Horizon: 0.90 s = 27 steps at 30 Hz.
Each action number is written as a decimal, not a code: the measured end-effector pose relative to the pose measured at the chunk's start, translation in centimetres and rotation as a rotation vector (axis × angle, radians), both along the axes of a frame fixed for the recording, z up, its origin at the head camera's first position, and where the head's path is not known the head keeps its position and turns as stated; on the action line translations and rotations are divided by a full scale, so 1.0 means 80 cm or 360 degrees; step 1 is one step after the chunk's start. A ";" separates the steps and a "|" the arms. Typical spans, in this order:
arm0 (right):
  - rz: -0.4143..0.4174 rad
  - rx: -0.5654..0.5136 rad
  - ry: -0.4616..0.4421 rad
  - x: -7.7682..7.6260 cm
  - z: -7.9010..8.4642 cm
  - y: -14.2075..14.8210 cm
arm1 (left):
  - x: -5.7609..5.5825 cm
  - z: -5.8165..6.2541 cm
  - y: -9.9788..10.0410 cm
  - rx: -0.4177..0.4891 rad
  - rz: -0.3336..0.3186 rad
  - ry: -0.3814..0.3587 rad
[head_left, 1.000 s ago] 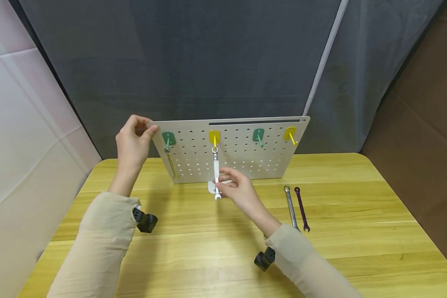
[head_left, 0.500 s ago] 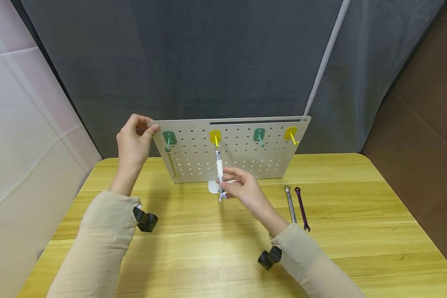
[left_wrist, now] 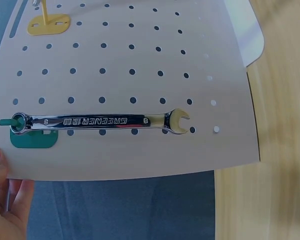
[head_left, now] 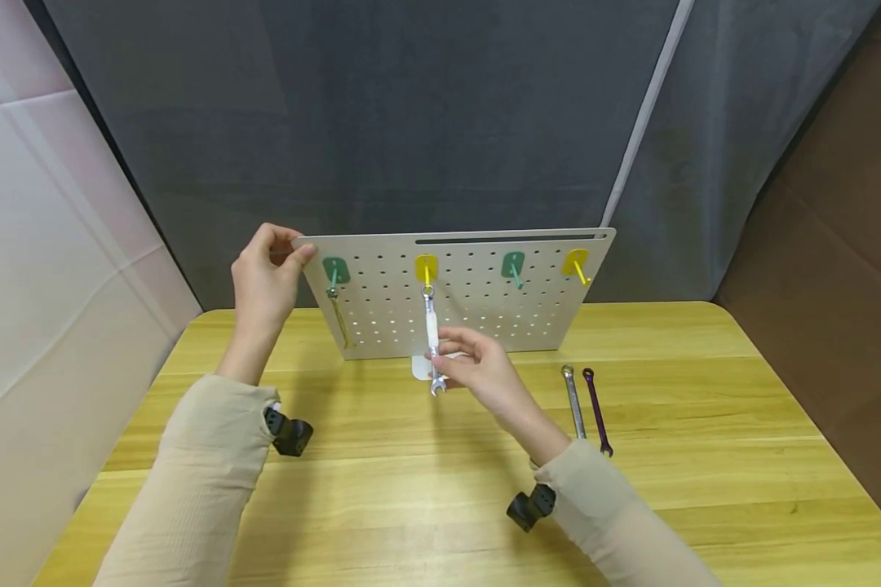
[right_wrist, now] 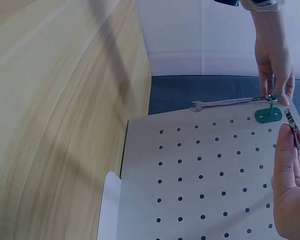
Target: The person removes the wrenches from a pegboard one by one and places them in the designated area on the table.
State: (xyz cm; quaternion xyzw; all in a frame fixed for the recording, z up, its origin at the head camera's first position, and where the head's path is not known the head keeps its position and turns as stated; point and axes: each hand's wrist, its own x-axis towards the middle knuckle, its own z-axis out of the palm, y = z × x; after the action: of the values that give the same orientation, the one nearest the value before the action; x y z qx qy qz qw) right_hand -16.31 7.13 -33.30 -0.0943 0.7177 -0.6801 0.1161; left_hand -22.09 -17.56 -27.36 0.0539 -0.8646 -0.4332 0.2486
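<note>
My left hand [head_left: 264,281] pinches the upper left corner of a white pegboard [head_left: 382,249] between thumb and fingers. With thumb and fingertips, my right hand [head_left: 480,371] pinches a silver combination wrench [head_left: 432,326] near its open end, which points down toward me. The ring end of this wrench is right at the tip of the second hook, a yellow one [head_left: 427,269]. Another silver wrench [left_wrist: 95,121] hangs by its ring from the green hook [left_wrist: 34,139] at the board's left. In the right wrist view, only a short end of the held wrench [right_wrist: 292,125] shows beside the fingers.
A green hook [head_left: 513,265] and a yellow hook [head_left: 576,262] at the board's right carry nothing. On the wooden table [head_left: 705,391] lie a silver wrench [head_left: 573,399] and a purple wrench [head_left: 597,412], right of my right hand. The sleeve partly covers the silver one.
My right hand and the held wrench have shifted slightly right, its ring end staying close to the yellow hook's tip. The left hand keeps its grip on the board's corner.
</note>
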 end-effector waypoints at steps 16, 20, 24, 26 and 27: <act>-0.0110 0.0013 0.0025 0.000 -0.005 -0.002 | 0.000 -0.001 0.000 0.0003 -0.0005 -0.0002; -0.0117 0.0011 0.0025 -0.001 -0.012 0.005 | 0.000 -0.001 0.000 -0.0007 -0.0001 0.0006; -0.0106 0.0018 0.0046 0.000 -0.021 0.015 | 0.001 -0.001 0.000 -0.0013 0.0006 0.0021; -0.0093 0.0024 0.0054 0.000 -0.027 0.021 | 0.001 -0.001 0.000 -0.0016 0.0008 0.0025; -0.0089 0.0028 0.0054 -0.001 -0.029 0.024 | 0.001 -0.001 0.000 -0.0017 0.0007 0.0026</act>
State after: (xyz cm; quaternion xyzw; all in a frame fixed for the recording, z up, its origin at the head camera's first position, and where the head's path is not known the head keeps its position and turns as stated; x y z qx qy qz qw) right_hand -16.35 9.02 -35.65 -0.0847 0.7279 -0.6750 0.0858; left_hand -22.02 -17.55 -27.43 0.0509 -0.8647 -0.4285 0.2570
